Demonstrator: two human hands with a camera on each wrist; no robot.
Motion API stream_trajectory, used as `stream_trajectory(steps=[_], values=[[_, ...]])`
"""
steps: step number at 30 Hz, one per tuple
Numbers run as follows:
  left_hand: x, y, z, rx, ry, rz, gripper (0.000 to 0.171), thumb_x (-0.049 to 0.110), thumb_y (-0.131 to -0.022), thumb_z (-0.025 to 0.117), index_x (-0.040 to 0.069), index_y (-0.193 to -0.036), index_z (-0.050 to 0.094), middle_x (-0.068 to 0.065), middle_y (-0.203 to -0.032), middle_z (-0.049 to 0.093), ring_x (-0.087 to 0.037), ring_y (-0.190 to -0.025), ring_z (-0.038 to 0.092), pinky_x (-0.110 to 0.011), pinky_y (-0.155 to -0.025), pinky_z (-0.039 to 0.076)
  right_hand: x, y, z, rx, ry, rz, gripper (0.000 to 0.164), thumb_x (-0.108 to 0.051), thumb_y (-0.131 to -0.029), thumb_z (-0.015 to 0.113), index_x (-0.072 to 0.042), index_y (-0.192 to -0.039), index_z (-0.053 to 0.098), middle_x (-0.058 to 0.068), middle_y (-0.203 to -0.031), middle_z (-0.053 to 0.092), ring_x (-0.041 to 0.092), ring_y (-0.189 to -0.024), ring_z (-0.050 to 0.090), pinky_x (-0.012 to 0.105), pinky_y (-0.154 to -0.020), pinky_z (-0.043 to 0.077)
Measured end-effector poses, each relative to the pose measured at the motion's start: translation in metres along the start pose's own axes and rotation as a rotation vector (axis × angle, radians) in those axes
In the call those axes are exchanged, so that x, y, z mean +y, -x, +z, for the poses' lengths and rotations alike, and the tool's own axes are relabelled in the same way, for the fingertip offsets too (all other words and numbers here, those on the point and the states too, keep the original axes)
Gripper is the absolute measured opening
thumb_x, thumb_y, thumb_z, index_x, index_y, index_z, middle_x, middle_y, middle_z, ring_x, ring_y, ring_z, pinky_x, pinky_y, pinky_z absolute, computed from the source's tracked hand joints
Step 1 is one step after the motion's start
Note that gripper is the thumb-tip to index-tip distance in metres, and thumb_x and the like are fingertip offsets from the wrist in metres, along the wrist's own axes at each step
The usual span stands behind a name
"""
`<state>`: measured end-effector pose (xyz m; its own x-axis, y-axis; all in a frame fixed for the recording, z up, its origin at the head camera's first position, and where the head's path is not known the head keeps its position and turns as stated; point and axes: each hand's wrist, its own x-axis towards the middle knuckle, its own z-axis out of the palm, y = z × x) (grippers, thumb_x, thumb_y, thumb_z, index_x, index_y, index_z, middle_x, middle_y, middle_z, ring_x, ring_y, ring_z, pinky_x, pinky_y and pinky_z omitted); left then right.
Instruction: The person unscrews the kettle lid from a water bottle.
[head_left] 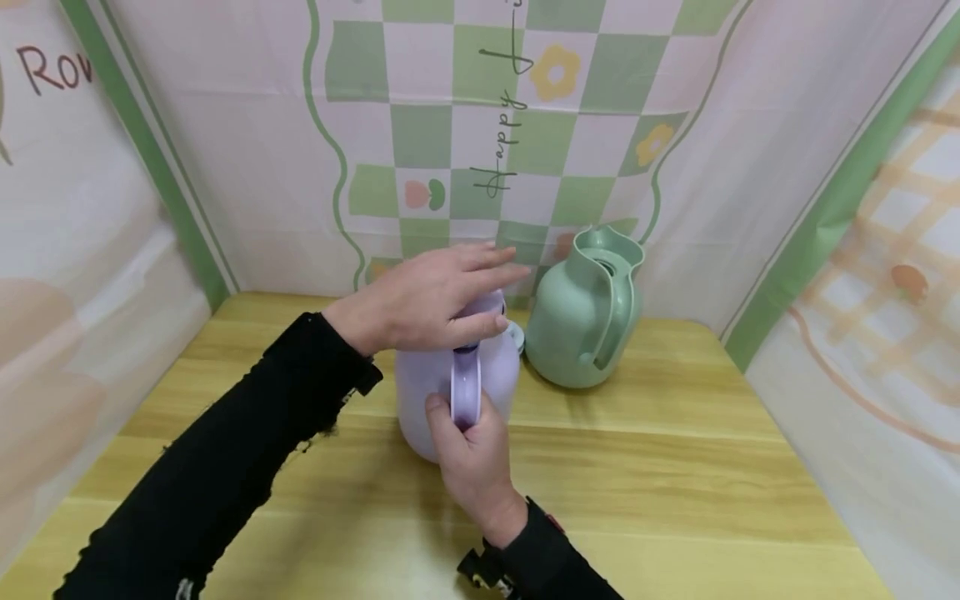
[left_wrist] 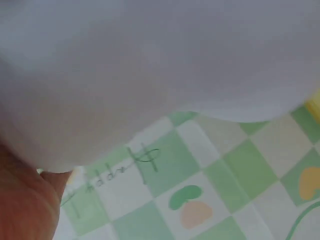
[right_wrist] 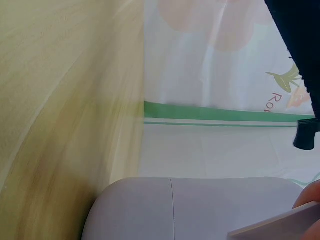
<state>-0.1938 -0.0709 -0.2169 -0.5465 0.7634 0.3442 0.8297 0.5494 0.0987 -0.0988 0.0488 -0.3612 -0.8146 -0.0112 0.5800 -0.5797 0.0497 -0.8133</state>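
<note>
A pale purple jug (head_left: 420,400) stands upright near the middle of the wooden table. My right hand (head_left: 480,462) grips its handle (head_left: 467,387), the thumb lying along the left side. Over the jug's top is my left hand (head_left: 431,300), palm down with fingers extended, hiding most of the mouth and whatever closes it. The jug's pale body (left_wrist: 150,60) fills much of the left wrist view, with part of the left hand (left_wrist: 25,200) at the lower left. In the right wrist view, the jug's side (right_wrist: 140,210) and handle (right_wrist: 280,222) show at the bottom.
A green jug (head_left: 573,325) stands behind and to the right, its spout and handle visible. Between the jugs shows a small pale round piece (head_left: 515,336), partly hidden. Printed cloth (head_left: 247,150) hangs along the back and both sides of the table (head_left: 675,467).
</note>
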Motion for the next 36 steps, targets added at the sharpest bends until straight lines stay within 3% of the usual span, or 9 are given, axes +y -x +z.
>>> stream_trajectory(steps=[3, 7, 11, 20, 30, 36], values=[[-0.004, -0.001, 0.006, -0.03, 0.025, 0.045, 0.056, 0.049, -0.1, 0.034, 0.024, -0.148, 0.045, 0.0, -0.154, 0.04, -0.016, -0.144, 0.025, -0.036, -0.117, 0.021, -0.001, 0.001, -0.001, -0.007, -0.002, 0.006, 0.015, -0.013, -0.095, 0.058, -0.009, -0.083, 0.05, 0.004, -0.071, 0.042, 0.017, -0.069, 0.049, 0.032, -0.06, 0.045], [-0.003, 0.0, 0.008, -0.022, 0.017, 0.034, 0.051, 0.035, -0.098, 0.033, 0.026, -0.146, 0.048, 0.002, -0.152, 0.043, -0.012, -0.141, 0.03, -0.04, -0.117, 0.022, -0.003, 0.002, -0.001, -0.004, 0.003, -0.001, 0.019, -0.014, -0.096, 0.058, -0.009, -0.081, 0.048, 0.003, -0.07, 0.039, 0.016, -0.066, 0.047, 0.03, -0.057, 0.042], [0.0, -0.001, 0.007, -0.016, 0.014, 0.008, 0.053, 0.03, -0.097, 0.031, 0.024, -0.147, 0.047, 0.0, -0.151, 0.045, -0.012, -0.139, 0.034, -0.046, -0.117, 0.023, -0.003, 0.001, -0.001, 0.003, -0.001, -0.014, 0.021, -0.013, -0.095, 0.059, -0.01, -0.079, 0.046, 0.002, -0.067, 0.037, 0.015, -0.061, 0.042, 0.028, -0.052, 0.038], [0.004, -0.002, 0.006, -0.023, 0.002, -0.056, 0.054, 0.041, -0.101, 0.033, 0.019, -0.148, 0.045, -0.008, -0.149, 0.046, -0.02, -0.137, 0.038, -0.041, -0.116, 0.025, -0.002, 0.001, -0.002, -0.006, -0.01, 0.013, 0.02, -0.014, -0.096, 0.058, -0.009, -0.081, 0.046, 0.003, -0.069, 0.04, 0.017, -0.064, 0.044, 0.031, -0.054, 0.04], [0.004, -0.003, 0.011, 0.072, -0.039, -0.059, 0.053, 0.05, -0.099, 0.038, 0.017, -0.135, 0.059, -0.002, -0.129, 0.062, -0.018, -0.12, 0.054, -0.039, -0.105, 0.038, -0.001, 0.002, -0.002, -0.009, -0.009, 0.017, 0.015, -0.014, -0.096, 0.057, -0.009, -0.085, 0.049, 0.005, -0.074, 0.044, 0.018, -0.071, 0.051, 0.033, -0.06, 0.045], [0.006, -0.003, 0.007, 0.053, -0.111, -0.104, 0.054, 0.057, -0.098, 0.036, 0.021, -0.126, 0.063, 0.0, -0.121, 0.065, -0.017, -0.111, 0.057, -0.038, -0.1, 0.041, -0.001, 0.002, -0.001, -0.011, -0.013, 0.013, 0.017, -0.014, -0.096, 0.058, -0.008, -0.083, 0.049, 0.004, -0.072, 0.043, 0.017, -0.068, 0.049, 0.032, -0.057, 0.044]])
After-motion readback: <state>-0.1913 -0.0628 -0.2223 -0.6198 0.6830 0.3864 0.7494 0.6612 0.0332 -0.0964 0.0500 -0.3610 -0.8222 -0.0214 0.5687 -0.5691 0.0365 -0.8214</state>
